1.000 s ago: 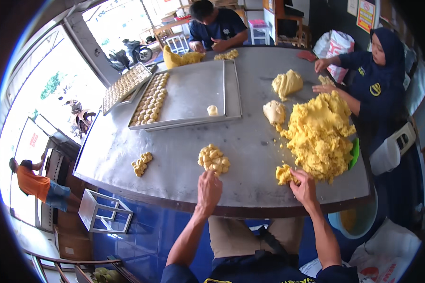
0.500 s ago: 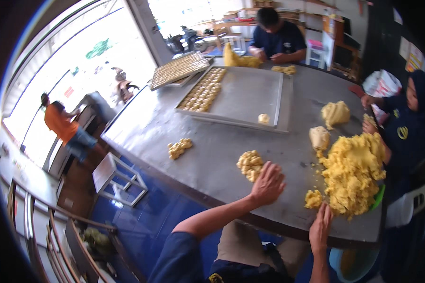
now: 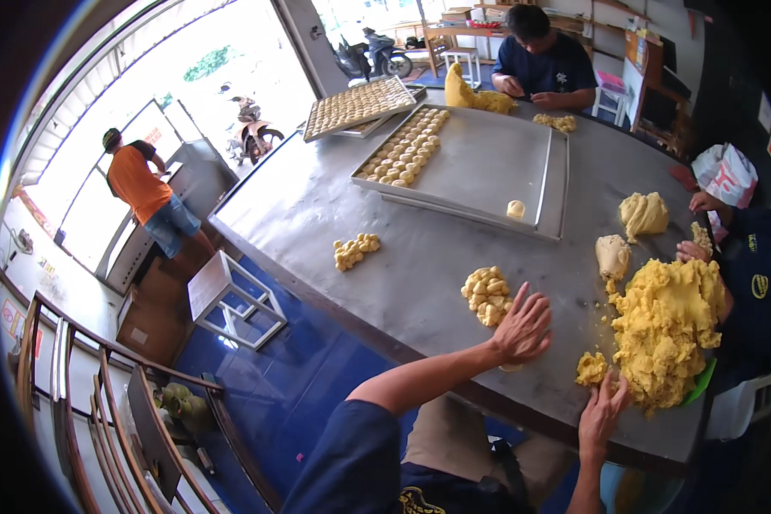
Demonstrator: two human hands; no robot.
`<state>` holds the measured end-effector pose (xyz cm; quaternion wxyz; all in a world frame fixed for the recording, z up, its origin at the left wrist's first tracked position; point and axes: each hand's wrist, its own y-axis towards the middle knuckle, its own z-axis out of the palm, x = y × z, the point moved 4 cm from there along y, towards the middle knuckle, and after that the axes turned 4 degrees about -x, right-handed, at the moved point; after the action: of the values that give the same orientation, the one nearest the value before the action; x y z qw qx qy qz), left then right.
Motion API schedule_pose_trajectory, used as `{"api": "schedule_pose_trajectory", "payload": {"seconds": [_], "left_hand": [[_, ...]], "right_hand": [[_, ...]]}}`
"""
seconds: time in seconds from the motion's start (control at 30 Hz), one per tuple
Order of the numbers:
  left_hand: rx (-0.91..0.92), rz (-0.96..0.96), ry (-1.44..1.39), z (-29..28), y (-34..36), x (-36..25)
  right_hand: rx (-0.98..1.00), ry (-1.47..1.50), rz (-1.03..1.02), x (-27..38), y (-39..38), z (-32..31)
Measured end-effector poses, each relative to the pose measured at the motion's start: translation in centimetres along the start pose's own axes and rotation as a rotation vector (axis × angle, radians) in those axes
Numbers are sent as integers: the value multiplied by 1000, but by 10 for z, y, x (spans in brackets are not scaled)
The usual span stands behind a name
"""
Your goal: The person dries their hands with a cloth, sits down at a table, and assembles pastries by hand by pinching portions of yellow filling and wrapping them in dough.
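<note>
My left hand (image 3: 522, 331) is over the table's near edge, palm down with fingers spread. It is beside a pile of small pale dough pieces (image 3: 487, 295), and a bit of something pale, perhaps dough, peeks out below the wrist. My right hand (image 3: 604, 413) has its fingers apart, their tips at a small lump of yellow crumbly filling (image 3: 590, 368) and the edge of the big yellow mound (image 3: 666, 334). I see nothing gripped in either hand. Behind the mound are two larger lumps, a pale dough lump (image 3: 612, 257) and a yellowish one (image 3: 643, 215).
Another cluster of dough pieces (image 3: 356, 251) lies to the left. A metal tray (image 3: 497, 163) holds rows of small rounds and one lone ball; a full tray (image 3: 360, 107) stands behind. Co-workers sit at the far side and right. A white stool (image 3: 236, 300) stands on the floor.
The whole view has shifted, so the table appears farther right. My left hand's fingers have spread wider. My right hand's fingers have parted beside the small yellow lump.
</note>
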<state>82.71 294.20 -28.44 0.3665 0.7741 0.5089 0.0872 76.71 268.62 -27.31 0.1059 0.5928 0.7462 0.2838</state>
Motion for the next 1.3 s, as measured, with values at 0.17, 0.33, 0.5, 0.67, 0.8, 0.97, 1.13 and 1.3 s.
{"api": "schedule_pose_trajectory", "payload": {"seconds": [0.17, 0.33, 0.5, 0.67, 0.8, 0.97, 1.13, 1.3], "left_hand": [[38, 59, 408, 6, -28, -22], [80, -126, 333, -10, -25, -34], [172, -286, 324, -37, -71, -47], [219, -520, -12, -49, -67, -37], [82, -705, -408, -49, -60, -42], [64, -965, -711, -23, -44, -67], [136, -768, -836, -8, -24, -111], [386, -831, -716, 2, -37, -69]], "right_hand": [[113, 263, 179, -27, 1, 19], [193, 165, 84, -28, 20, 10], [299, 279, 77, -41, 19, 1], [298, 145, -9, -7, -21, -21], [301, 376, -29, -16, -22, -28], [227, 702, 282, 4, 2, -25], [3, 669, 136, 37, 15, -19], [152, 818, 2, 58, 20, -30]]}}
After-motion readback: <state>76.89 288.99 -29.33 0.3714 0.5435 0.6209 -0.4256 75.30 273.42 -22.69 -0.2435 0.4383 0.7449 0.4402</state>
